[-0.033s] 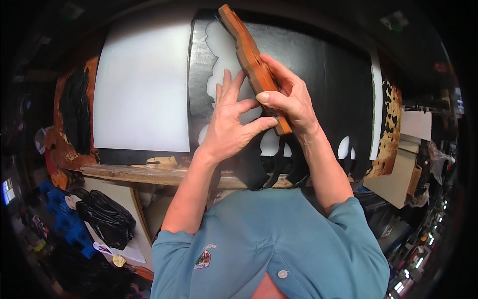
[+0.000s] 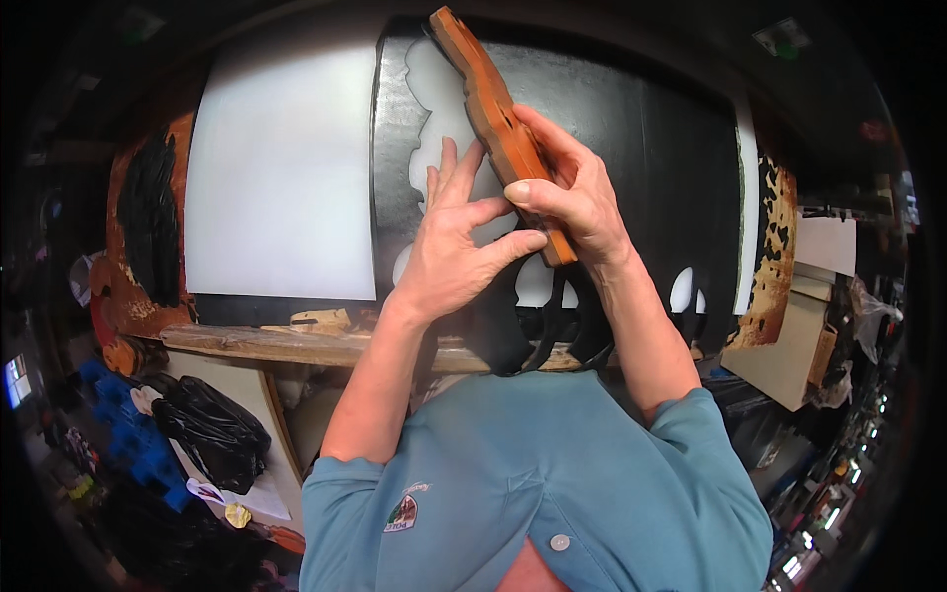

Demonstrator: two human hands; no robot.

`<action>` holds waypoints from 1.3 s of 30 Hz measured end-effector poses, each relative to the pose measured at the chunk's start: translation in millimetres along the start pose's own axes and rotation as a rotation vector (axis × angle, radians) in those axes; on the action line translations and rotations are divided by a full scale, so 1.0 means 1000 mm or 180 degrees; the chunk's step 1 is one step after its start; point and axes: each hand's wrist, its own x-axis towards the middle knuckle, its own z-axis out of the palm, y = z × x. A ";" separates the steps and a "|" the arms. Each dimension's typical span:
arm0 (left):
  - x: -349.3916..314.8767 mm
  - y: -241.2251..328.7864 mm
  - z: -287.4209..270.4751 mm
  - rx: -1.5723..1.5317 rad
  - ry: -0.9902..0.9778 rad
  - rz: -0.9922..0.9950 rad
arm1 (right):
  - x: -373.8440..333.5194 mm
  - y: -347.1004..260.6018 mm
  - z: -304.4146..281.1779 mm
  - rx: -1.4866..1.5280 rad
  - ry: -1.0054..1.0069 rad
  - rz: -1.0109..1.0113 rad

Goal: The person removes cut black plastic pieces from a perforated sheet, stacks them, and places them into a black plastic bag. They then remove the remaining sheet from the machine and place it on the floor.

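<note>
- Wavy-edged block [image 2: 508,143], long, orange-brown with a darker side: raised in the hands above the middle of the bench, slanting from far left to near right.
- Right hand [image 2: 582,197]: grasps the block's near half, thumb on its near face, fingers round the right side.
- Left hand [image 2: 449,242]: fingers spread, thumb tip at the block's near end, seemingly touching; whether it bears any weight cannot be told.
- Change: next to none since the preceding frame; block and hands have barely shifted. Judged a steady hold, with the block handled rather than pressed down.
- Black sheet [image 2: 671,148]: under the block, with cut-out openings showing white at its left side and near edge.
- Black strips [image 2: 498,340]: hang over the bench's near edge, before the torso.
- White sheet [image 2: 281,178]: bare, left of the black one.
- Wooden rail [image 2: 256,343]: along the near edge; a small wood piece [image 2: 321,320] beside it.
- Black plastic bag [image 2: 212,434]: near left, bunched; contents hidden.
- Blue crate-like item [image 2: 123,429]: left of the bag; contents unclear.
- Clear plastic bag [image 2: 873,321]: right, crumpled; contents not discernible.
</note>
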 end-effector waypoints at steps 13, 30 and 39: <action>-0.041 -0.032 -0.017 0.1176 0.0854 -0.0197 | 0.007 0.015 -0.027 0.1148 0.0180 -0.0240; -0.037 -0.043 -0.007 0.1203 0.1456 0.0037 | -0.036 0.042 -0.038 -0.4015 0.1133 -0.1321; -0.051 -0.027 -0.011 0.1104 0.1791 0.0072 | -0.054 0.037 -0.050 -0.3604 0.0878 -0.0958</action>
